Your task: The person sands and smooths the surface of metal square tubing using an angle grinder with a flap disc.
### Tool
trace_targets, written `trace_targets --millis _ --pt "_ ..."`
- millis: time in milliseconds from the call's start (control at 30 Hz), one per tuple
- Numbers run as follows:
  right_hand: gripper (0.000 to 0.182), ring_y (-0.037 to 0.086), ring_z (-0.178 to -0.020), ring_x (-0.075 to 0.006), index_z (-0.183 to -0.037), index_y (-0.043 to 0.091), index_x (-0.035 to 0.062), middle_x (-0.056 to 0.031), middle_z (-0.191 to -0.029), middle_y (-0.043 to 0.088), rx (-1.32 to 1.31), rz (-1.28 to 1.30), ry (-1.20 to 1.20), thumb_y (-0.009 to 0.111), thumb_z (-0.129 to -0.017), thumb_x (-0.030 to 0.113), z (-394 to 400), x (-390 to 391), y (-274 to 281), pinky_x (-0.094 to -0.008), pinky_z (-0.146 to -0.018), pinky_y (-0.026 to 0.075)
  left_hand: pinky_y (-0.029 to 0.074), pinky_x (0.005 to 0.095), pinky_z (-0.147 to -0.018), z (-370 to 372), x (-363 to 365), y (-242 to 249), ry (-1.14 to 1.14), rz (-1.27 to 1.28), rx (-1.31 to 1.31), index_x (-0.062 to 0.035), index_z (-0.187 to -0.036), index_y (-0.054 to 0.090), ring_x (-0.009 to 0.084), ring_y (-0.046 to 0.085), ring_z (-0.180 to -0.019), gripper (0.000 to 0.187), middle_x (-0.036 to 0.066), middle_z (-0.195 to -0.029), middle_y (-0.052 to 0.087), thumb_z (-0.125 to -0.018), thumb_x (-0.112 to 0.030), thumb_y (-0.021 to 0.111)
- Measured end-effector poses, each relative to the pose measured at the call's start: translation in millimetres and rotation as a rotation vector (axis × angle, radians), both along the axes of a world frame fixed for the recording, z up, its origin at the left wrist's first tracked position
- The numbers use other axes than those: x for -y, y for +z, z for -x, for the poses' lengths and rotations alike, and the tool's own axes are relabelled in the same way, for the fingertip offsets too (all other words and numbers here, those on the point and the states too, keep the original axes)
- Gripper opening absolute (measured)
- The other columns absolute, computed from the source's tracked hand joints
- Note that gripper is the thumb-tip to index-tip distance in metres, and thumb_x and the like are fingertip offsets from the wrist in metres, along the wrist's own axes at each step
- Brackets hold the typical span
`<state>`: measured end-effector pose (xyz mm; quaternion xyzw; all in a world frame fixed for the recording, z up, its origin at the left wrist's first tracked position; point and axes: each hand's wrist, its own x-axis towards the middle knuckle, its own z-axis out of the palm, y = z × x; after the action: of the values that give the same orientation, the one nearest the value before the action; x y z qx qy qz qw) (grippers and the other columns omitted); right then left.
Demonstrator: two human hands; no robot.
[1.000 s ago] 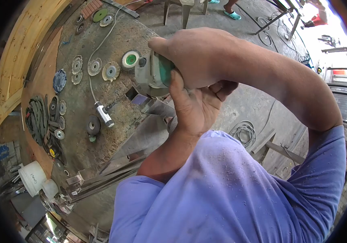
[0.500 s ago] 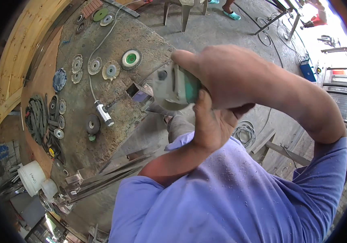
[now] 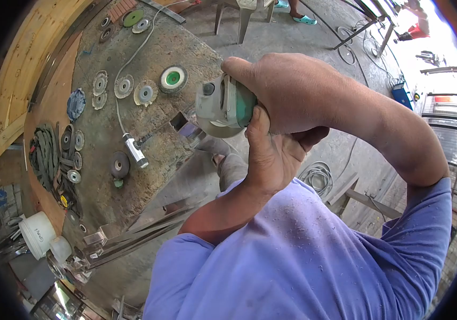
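An angle grinder (image 3: 227, 104) with a grey head and green body is held up in front of my chest by both hands. My right hand (image 3: 289, 90) is wrapped over its body from above, thumb laid along the top. From below, my left hand (image 3: 273, 157) grips it, thumb up against the green part and fingers partly hidden. The grinder's pale disc (image 3: 220, 129) faces down beside a square metal tube (image 3: 184, 124) at the bench edge, overlapping the tube's near end in this view.
On the worn workbench (image 3: 159, 53) lie several grinding and flap discs (image 3: 146, 93), a green-centred wheel (image 3: 173, 78), a white cylindrical device with a cord (image 3: 135, 150) and dark belts (image 3: 44, 154). White buckets (image 3: 37, 234) stand lower left. Coiled cable (image 3: 316, 177) is on the floor; another person's foot (image 3: 305, 20) shows beyond.
The grinder and both hands have shifted slightly left and up in view. The grinder, blurred before, now looks sharp. Both hands keep their hold.
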<state>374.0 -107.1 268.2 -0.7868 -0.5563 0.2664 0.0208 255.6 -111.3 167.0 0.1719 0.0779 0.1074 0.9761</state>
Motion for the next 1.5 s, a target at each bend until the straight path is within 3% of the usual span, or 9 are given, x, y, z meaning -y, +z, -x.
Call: trace_targets --millis 133,233,433,633,767,800,1300,1400,1500 --pt "0.054 0.071 -0.088 -0.0432 -0.119 0.051 0.0043 -0.021 -0.084 0.069 0.021 -0.001 0.011 0.077 -0.072 0.008 -5 -11 -2 -0.0523 -0.071 0.054 0.05 0.0441 -0.108 -5 -9 2 0.03 0.008 0.019 -0.0051 -0.152 0.03 0.0272 0.055 -0.13 0.096 0.015 -0.143 0.047 -0.094 -0.079 0.044" --pt "0.052 0.07 -0.09 -0.044 -0.119 0.051 0.0037 -0.0218 -0.085 0.069 0.012 -0.021 0.024 0.074 -0.073 0.006 -8 -18 -4 -0.0526 -0.072 0.054 0.05 0.0554 -0.108 -10 -13 -5 0.065 -0.045 -0.045 -0.0036 -0.152 0.032 0.0375 0.055 -0.132 0.099 0.022 -0.146 0.047 -0.093 -0.082 0.036" --pt "0.05 0.069 -0.089 -0.0451 -0.119 0.051 0.0036 -0.022 -0.084 0.069 -0.011 -0.007 -0.03 0.072 -0.073 0.005 -6 -30 -7 -0.0533 -0.073 0.052 0.053 0.0557 -0.103 -12 -31 -18 0.076 -0.062 -0.002 -0.0034 -0.148 0.038 0.0385 0.06 -0.126 0.095 0.021 -0.141 0.053 -0.093 -0.081 0.036" --pt "0.053 0.069 -0.084 -0.0457 -0.117 0.049 0.0063 -0.0208 -0.08 0.068 -0.038 0.04 0.027 0.074 -0.071 0.007 1 4 9 -0.0541 -0.067 0.051 0.048 0.0461 -0.109 0 12 -3 0.028 0.075 0.056 -0.0088 -0.153 0.035 0.0277 0.056 -0.131 0.09 0.012 -0.146 0.051 -0.096 -0.078 0.04" --pt "0.055 0.069 -0.08 -0.0452 -0.115 0.047 0.009 -0.0198 -0.077 0.067 -0.073 0.068 0.048 0.077 -0.069 0.009 7 29 16 -0.0544 -0.064 0.05 0.039 0.0472 -0.118 16 38 4 -0.004 0.126 0.107 -0.0114 -0.157 0.026 0.0268 0.045 -0.142 0.087 0.012 -0.155 0.041 -0.098 -0.073 0.042" --pt "0.056 0.069 -0.08 -0.0455 -0.116 0.046 0.0099 -0.02 -0.077 0.067 -0.048 0.037 0.061 0.078 -0.069 0.01 8 34 17 -0.0546 -0.064 0.051 0.041 0.0515 -0.114 16 40 6 -0.06 0.011 0.046 -0.0168 -0.161 0.016 0.0313 0.044 -0.142 0.098 0.015 -0.16 0.034 -0.092 -0.083 0.034" --pt "0.051 0.071 -0.088 -0.0423 -0.119 0.052 0.0069 -0.0197 -0.084 0.069 0.015 -0.037 0.011 0.076 -0.074 0.007 1 -6 3 -0.053 -0.069 0.053 0.048 0.0475 -0.11 -4 -7 -3 0.044 -0.024 0.053 -0.0079 -0.155 0.029 0.0289 0.053 -0.136 0.096 0.016 -0.149 0.045 -0.093 -0.08 0.042" --pt "0.049 0.071 -0.09 -0.0415 -0.117 0.055 0.0057 -0.0195 -0.086 0.07 0.018 -0.025 0.012 0.076 -0.073 0.007 -3 -15 0 -0.0515 -0.071 0.054 0.049 0.0491 -0.109 -8 -13 -7 0.074 -0.01 0.048 -0.0049 -0.154 0.029 0.0294 0.054 -0.134 0.098 0.018 -0.147 0.047 -0.093 -0.081 0.04" --pt "0.049 0.072 -0.091 -0.0407 -0.118 0.056 0.0048 -0.0195 -0.088 0.07 0.009 -0.085 0.014 0.076 -0.073 0.007 -7 -23 -11 -0.0502 -0.072 0.055 0.047 0.0623 -0.109 -12 -22 -12 0.089 -0.07 0.008 -0.0091 -0.155 0.032 0.0389 0.055 -0.133 0.097 0.018 -0.144 0.052 -0.091 -0.082 0.038"
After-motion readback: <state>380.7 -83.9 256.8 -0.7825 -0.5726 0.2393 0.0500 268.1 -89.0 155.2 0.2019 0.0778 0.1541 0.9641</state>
